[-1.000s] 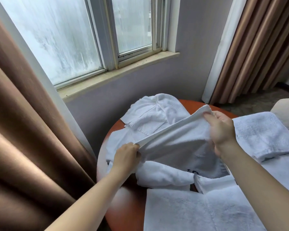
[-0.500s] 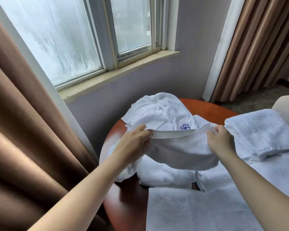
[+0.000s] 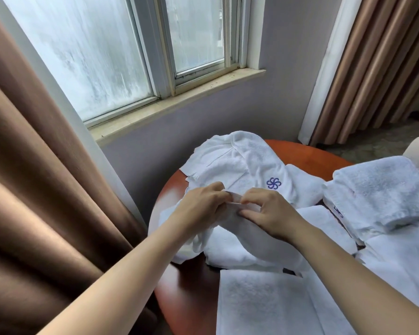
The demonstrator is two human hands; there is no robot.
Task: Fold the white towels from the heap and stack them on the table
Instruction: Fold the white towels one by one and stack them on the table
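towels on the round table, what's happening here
A person is folding a white towel: the left hand and right hand pinch its hem, close together, above the round table. Behind them lies the unfolded heap, one piece showing a blue flower logo. Folded towels sit stacked to the right.

Left grip [image 3: 203, 206] and right grip [image 3: 269, 213] meet over the left half of the round counter [image 3: 186, 286]. Both pinch the top edge of one white towel [image 3: 240, 224], which sags beneath them. Heap [image 3: 240, 160], bearing a blue flower emblem [image 3: 273, 183], lies at the far edge. Folded stack [image 3: 385, 189] sits at the right edge. A flat towel [image 3: 264, 305] covers the near edge. A brown curtain [image 3: 34, 189] hangs to the left.
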